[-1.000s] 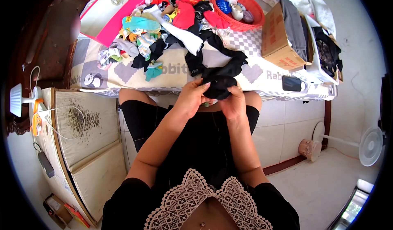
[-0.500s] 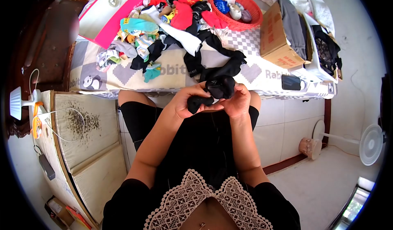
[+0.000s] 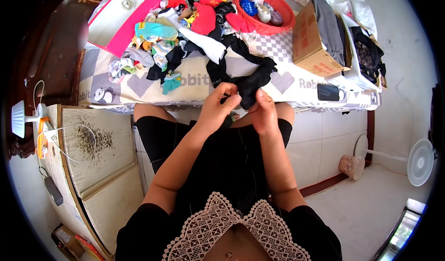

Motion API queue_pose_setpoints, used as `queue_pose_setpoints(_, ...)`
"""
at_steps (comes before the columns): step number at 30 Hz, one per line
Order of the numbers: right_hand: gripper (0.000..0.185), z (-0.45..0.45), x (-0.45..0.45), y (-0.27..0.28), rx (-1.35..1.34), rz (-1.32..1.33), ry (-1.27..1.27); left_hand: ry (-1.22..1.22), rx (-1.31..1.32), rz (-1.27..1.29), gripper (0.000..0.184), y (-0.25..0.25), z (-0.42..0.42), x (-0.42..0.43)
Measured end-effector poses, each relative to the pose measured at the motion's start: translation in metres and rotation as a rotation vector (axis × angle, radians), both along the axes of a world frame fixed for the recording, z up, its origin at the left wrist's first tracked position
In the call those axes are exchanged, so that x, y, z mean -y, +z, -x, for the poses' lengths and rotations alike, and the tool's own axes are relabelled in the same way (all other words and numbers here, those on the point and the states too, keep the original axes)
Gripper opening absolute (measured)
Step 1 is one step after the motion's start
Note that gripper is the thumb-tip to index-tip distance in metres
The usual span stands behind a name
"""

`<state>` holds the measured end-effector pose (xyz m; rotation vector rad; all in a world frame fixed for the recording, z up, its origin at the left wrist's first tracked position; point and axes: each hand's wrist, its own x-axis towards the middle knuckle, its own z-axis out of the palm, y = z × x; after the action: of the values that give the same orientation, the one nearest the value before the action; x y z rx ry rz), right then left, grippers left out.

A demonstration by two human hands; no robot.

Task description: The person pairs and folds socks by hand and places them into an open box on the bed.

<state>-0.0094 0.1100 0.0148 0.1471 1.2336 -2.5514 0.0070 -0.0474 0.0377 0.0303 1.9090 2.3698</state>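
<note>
Both my hands are at the bed's near edge, above my lap, on a long piece of black knit fabric that looks like a stocking. My left hand is closed, its thumb and curled fingers pinching the stocking's near left side. At the lower right end, my right hand grips the cloth between thumb and fingers. The stocking's far part lies bunched on the bed and runs back toward the pile. A white stocking lies across the heap of socks and small clothes beyond my hands.
A red plastic basket with several rolled socks stands at the back. To its left is a pink-and-white box. A cardboard box of clothes, a white bin and a phone lie right. A fan stands on the floor.
The black bundle between my hands has opened out and now stretches forward onto the bed. My left hand has moved slightly up and forward; my right hand has turned more upright.
</note>
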Motion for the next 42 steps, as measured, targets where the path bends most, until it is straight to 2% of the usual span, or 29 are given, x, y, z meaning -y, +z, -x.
queue_pose_setpoints(1,0.021,-0.003,0.003,-0.002,-0.049,-0.048,0.018,0.095,-0.129,0.152,0.018,-0.003,0.002,-0.005)
queue_pose_setpoints(2,0.019,-0.006,0.008,-0.004,-0.099,-0.095,0.037,0.096,-0.128,0.154,0.018,-0.007,0.002,-0.002)
queue_pose_setpoints(3,0.013,-0.011,0.027,0.023,-0.009,-0.138,-0.084,0.119,-0.110,0.266,0.017,-0.009,0.002,0.003)
queue_pose_setpoints(4,0.013,-0.009,0.023,0.020,-0.008,-0.137,-0.086,0.140,-0.092,0.377,0.017,-0.010,0.003,0.005)
queue_pose_setpoints(6,0.006,-0.001,0.008,0.004,0.102,-0.203,-0.110,0.211,-0.132,0.175,0.018,-0.007,0.004,0.007)
queue_pose_setpoints(7,0.004,0.005,0.004,-0.002,0.084,-0.076,-0.125,0.221,-0.132,0.045,0.019,-0.008,0.005,0.013)
queue_pose_setpoints(12,0.006,0.013,-0.011,-0.008,0.076,-0.110,-0.277,0.368,-0.068,-0.489,0.024,0.007,0.010,0.037)
queue_pose_setpoints(14,0.006,0.012,-0.011,-0.005,-0.094,-0.424,-0.319,0.403,-0.039,-0.474,0.024,-0.001,0.011,0.038)
queue_pose_setpoints(16,0.006,0.014,-0.010,-0.007,-0.155,-0.485,-0.365,0.410,0.021,-0.595,0.023,-0.004,0.009,0.034)
queue_pose_setpoints(18,0.010,0.016,-0.013,-0.006,-0.315,-0.769,-0.402,0.381,-0.019,-0.609,0.021,-0.001,0.010,0.035)
queue_pose_setpoints(20,0.021,0.014,-0.015,-0.008,-0.439,-0.754,-0.171,0.358,-0.062,-0.619,0.021,0.005,0.010,0.038)
queue_pose_setpoints(22,0.021,0.008,-0.012,0.009,-0.351,-0.827,0.190,0.336,-0.051,-0.614,0.020,0.008,0.010,0.041)
queue_pose_setpoints(23,0.021,0.009,-0.015,0.003,-0.264,-0.823,0.293,0.301,-0.089,-0.650,0.020,0.004,0.009,0.044)
queue_pose_setpoints(24,0.021,0.011,-0.017,-0.005,-0.264,-0.822,0.292,0.300,-0.089,-0.650,0.020,0.008,0.009,0.045)
queue_pose_setpoints(26,0.017,0.016,-0.022,-0.022,-0.068,-0.521,-0.261,0.369,-0.096,-0.701,0.020,0.015,0.006,0.051)
queue_pose_setpoints(27,0.012,0.021,-0.032,-0.033,0.020,-0.333,-0.426,0.328,-0.172,-0.716,0.017,0.012,0.006,0.058)
queue_pose_setpoints(28,0.010,0.026,-0.036,-0.033,0.043,-0.273,-0.530,0.409,-0.128,-0.714,0.015,0.014,0.006,0.060)
queue_pose_setpoints(31,0.011,0.020,-0.047,-0.021,0.050,-0.309,-0.501,0.410,-0.140,-0.699,0.013,0.004,0.009,0.066)
queue_pose_setpoints(34,0.014,0.017,-0.047,-0.013,-0.012,-0.317,-0.485,0.396,-0.143,-0.654,0.015,-0.001,0.014,0.066)
queue_pose_setpoints(37,0.019,0.008,-0.030,-0.004,-0.129,-0.477,-0.294,0.294,0.138,-0.504,0.021,0.006,0.012,0.055)
queue_pose_setpoints(38,0.026,0.006,-0.025,-0.010,-0.211,-0.456,-0.196,0.223,0.171,-0.481,0.022,0.007,0.010,0.048)
queue_pose_setpoints(40,0.037,0.004,-0.005,0.004,-0.562,-0.550,-0.146,0.041,0.217,-0.446,0.023,0.018,0.004,0.035)
queue_pose_setpoints(42,0.046,0.007,0.003,0.017,-0.832,-0.743,-0.039,-0.149,0.337,-0.377,0.024,0.029,-0.001,0.027)
